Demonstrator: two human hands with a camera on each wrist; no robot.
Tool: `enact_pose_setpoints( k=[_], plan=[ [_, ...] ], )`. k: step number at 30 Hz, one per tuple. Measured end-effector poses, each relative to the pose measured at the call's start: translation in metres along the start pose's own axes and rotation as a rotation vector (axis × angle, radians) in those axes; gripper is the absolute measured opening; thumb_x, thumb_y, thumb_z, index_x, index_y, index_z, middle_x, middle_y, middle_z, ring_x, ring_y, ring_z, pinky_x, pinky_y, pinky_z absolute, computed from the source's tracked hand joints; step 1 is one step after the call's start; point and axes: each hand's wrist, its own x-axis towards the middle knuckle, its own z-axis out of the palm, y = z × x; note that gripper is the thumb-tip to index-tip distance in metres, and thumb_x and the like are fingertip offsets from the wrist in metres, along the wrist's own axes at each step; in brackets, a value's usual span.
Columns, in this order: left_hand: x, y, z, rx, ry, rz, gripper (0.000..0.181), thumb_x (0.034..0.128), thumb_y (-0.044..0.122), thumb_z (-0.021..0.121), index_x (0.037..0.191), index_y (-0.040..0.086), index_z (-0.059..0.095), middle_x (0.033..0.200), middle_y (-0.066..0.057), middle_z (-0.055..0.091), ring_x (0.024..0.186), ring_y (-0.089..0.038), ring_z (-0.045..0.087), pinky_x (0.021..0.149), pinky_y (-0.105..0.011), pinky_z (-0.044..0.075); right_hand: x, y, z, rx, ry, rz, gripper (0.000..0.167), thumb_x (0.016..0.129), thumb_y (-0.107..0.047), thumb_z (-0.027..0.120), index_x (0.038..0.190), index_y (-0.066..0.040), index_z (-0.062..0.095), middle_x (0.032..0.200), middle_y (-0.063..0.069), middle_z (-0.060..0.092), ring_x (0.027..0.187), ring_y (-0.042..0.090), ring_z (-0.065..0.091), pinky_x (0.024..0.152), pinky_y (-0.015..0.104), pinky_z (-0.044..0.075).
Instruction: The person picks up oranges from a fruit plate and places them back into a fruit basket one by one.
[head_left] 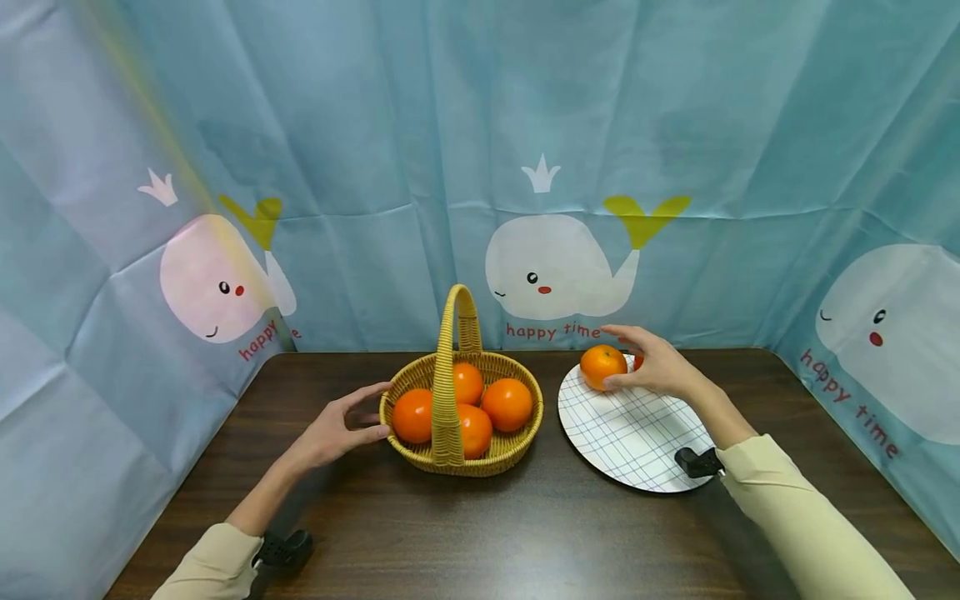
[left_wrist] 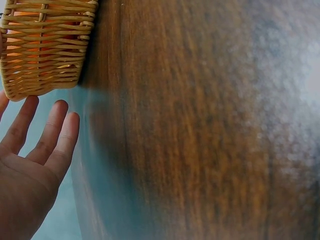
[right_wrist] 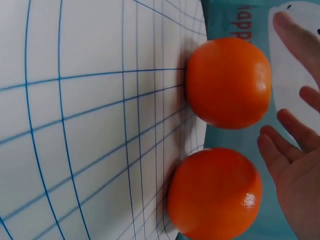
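Your left hand [head_left: 330,429] reaches to the left side of the yellow woven wicker basket [head_left: 480,468] with a tall arched handle [head_left: 446,392], its fingers spread and loosely bent; one fingertip meets the basket's side in the left wrist view, and nothing is gripped. Inside the basket you have four glossy round orange fruits [head_left: 507,405], one partly behind the handle. Your right hand [head_left: 656,367] hangs over the far part of the round white plate [head_left: 637,442] with a blue grid pattern, its fingers parted and holding nothing. Just beside its thumb, at the plate's far left, sits one shiny orange fruit with a green stem spot [head_left: 602,367]; whether the thumb touches it, you cannot tell. The second orange fruit on the plate [right_wrist: 215,194] lies near it, mostly hidden behind your hand in the head view. Basket and plate stand side by side on the dark brown wooden worktop [head_left: 510,533], slightly apart, before the light-blue curtain with white whales [head_left: 360,167].
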Motion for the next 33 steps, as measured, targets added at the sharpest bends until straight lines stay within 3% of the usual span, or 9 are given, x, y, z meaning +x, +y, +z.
enact_pose_setpoints(
  k=[6,22,33],
  plan=[
    [0.0,0.0,-0.001,0.01,-0.001,0.018,0.064,0.0948,0.008,0.073,0.151,0.001,0.044,0.15,-0.028,0.043,0.114,-0.046,0.062,0.085,-0.035,0.058,0.002,-0.001,0.006,-0.084,0.055,0.014,0.092,0.076,-0.027,0.093,0.152,-0.005,0.045,0.151,0.02,0.045,0.131,0.047,0.047,0.1,0.062,0.044],
    [0.0,0.0,-0.001,0.018,0.002,0.021,0.064,0.0953,0.008,0.073,0.151,-0.001,0.044,0.15,-0.029,0.043,0.114,-0.048,0.061,0.086,-0.032,0.057,0.005,-0.004,0.015,-0.049,0.061,0.066,0.092,0.077,-0.023,0.092,0.153,-0.001,0.044,0.151,0.025,0.044,0.13,0.051,0.046,0.103,0.06,0.043],
    [0.001,-0.005,-0.002,0.026,-0.01,0.005,0.064,0.0956,0.009,0.073,0.152,0.002,0.043,0.151,-0.028,0.041,0.115,-0.047,0.061,0.086,-0.033,0.057,0.007,-0.006,0.023,-0.045,0.068,0.016,0.073,0.08,-0.008,0.088,0.142,0.006,0.054,0.143,0.028,0.051,0.119,0.044,0.056,0.097,0.056,0.049]
  ],
)
